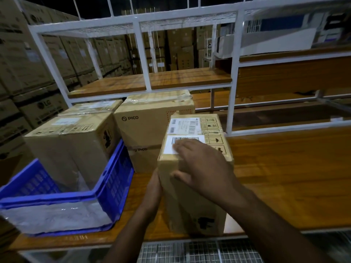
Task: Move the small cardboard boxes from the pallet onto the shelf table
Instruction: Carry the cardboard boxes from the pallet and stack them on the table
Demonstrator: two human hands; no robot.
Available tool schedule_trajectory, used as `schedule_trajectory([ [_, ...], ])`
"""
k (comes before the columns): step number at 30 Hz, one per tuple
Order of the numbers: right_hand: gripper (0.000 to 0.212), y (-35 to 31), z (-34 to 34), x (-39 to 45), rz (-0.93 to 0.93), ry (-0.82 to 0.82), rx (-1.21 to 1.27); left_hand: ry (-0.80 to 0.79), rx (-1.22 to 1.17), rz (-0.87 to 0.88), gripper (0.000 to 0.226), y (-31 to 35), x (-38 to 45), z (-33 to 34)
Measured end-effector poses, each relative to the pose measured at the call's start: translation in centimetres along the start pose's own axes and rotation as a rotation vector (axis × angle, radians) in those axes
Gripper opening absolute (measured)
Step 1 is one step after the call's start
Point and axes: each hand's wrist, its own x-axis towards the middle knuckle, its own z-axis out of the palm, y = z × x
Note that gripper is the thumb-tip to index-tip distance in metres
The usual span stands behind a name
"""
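Head view: cardboard box (pixel 195 186) near table (pixel 284 177) front edge, right hand (pixel 201 164) fingers spread on top.

We cannot see the left hand's (pixel 152 188) fingers; they lie hidden behind the small cardboard box (pixel 193 196). The right hand (pixel 199 164) covers part of the box's lower label (pixel 182 145), whose print is too small to read. The blue crate (pixel 62 198) hides the bottom of the taped box (pixel 76 145). The far cartons (pixel 24 54) blur.
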Motion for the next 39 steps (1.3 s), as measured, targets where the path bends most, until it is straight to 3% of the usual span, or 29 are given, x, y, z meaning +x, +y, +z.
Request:
schedule_trajectory([
  [4, 0.067, 1.0, -0.1, 0.4, -0.005, -0.047, 0.035, 0.017, -0.053, 0.365, 0.042, 4.4, -0.6, -0.8],
  [6, 0.062, 2.1, -1.0, 0.6, 0.083, -0.112, 0.196, -0.044, -0.011, 0.423, 0.048, 5.8, -0.5, -0.9],
  [9, 0.052, 4.0, -2.4, 1.5, 0.349, 0.015, 0.539, -0.088, -0.004, 0.377, 0.046, 6.9, 0.2, -0.6],
  [11, 0.047, 5.9, -2.8, 2.1, 0.503, 0.115, 0.500, -0.041, -0.045, 0.298, 0.040, 7.9, 1.3, -0.6],
  [13, 0.040, 7.4, -2.7, 2.4, 0.634, 0.000, 0.567, -0.034, -0.032, 0.216, 0.037, 8.8, 2.5, -0.8],
  [16, 0.016, 8.4, -2.3, 2.2, 0.744, -0.233, 0.903, -0.161, -0.035, 0.009, 0.064, 9.9, 3.4, -0.6],
  [20, 0.015, 8.9, -1.9, 2.4, 0.749, -0.237, 0.982, -0.300, -0.116, -0.125, 0.049, 10.2, 3.8, -0.3],
  [28, 0.013, 9.6, -1.9, 3.3, 0.794, -0.218, 0.926, -0.323, 0.013, -0.151, 0.077, 10.4, 5.4, -1.3],
  [31, 0.029, 10.3, -2.0, 4.9, 0.874, -0.226, 0.899, -0.282, 0.046, -0.183, 0.066, 10.9, 6.8, -1.1],
  [39, 0.013, 11.5, -1.1, 7.0, 0.881, -0.217, 0.940, -0.271, 0.068, -0.224, 0.043, 10.5, 9.4, -0.2],
])
